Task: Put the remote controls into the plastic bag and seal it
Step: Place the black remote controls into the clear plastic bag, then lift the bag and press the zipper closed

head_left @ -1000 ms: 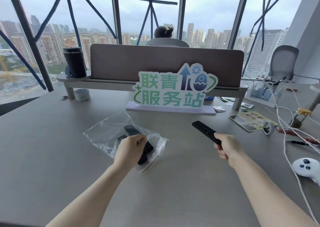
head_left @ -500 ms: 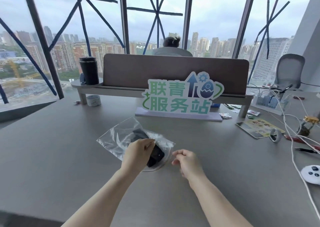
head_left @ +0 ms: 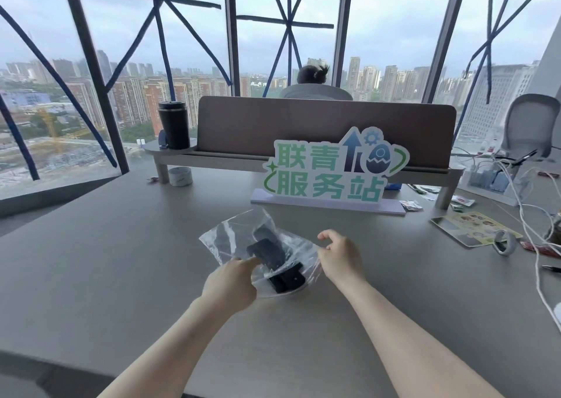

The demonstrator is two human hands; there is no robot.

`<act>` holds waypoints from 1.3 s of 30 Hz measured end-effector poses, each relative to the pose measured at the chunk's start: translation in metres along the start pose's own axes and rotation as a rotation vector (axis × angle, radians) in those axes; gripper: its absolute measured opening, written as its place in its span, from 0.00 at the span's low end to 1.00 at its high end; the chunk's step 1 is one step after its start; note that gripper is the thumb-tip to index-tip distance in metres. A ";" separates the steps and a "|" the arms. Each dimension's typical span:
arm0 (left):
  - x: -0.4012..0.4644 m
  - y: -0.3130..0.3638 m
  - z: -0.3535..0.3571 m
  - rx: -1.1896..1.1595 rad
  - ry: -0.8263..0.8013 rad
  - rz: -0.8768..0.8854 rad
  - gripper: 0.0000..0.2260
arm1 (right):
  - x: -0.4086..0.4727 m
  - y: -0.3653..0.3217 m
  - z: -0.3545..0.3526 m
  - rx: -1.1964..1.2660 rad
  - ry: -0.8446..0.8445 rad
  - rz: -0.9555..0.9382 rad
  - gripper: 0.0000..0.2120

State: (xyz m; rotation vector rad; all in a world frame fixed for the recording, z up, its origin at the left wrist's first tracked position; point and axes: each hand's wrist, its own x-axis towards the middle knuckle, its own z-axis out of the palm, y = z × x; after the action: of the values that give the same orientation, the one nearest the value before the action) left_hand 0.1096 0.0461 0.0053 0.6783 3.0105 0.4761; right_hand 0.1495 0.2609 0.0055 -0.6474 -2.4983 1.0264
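Broadly, a grey table [head_left: 121, 261] fills the view, with a green-lettered sign [head_left: 331, 170] standing at its far side. Nearer, a clear plastic bag [head_left: 230, 240] lies flat on the table, and the black remote controls [head_left: 273, 255] sit inside it (their near ends at the bag's mouth). The left hand [head_left: 230, 285] pinches the bag's near edge, fingers closed on the plastic. The right hand [head_left: 340, 258] rests just beside the bag's right edge, fingers loosely curled and apart, gripping nothing.
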 end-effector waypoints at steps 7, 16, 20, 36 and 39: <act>0.018 0.027 -0.122 -0.886 0.258 -0.025 0.04 | -0.004 -0.073 -0.095 0.763 -0.040 0.035 0.10; 0.017 0.055 -0.188 -1.069 0.229 0.158 0.04 | -0.011 -0.108 -0.161 0.730 0.033 -0.059 0.04; 0.007 0.055 -0.166 -1.032 0.128 0.204 0.13 | -0.021 -0.100 -0.173 0.574 0.050 -0.056 0.07; -0.013 0.112 -0.151 -1.096 0.170 0.208 0.04 | -0.065 -0.124 -0.204 -0.271 0.165 -0.507 0.15; -0.014 0.126 -0.154 -1.062 0.154 0.245 0.01 | -0.066 -0.137 -0.192 -0.337 0.070 -0.565 0.14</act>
State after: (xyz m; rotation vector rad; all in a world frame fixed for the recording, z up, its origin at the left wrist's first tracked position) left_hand 0.1616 0.1035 0.1886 0.8678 2.2206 1.9539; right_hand 0.2604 0.2464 0.2230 -0.0368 -2.5787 0.3770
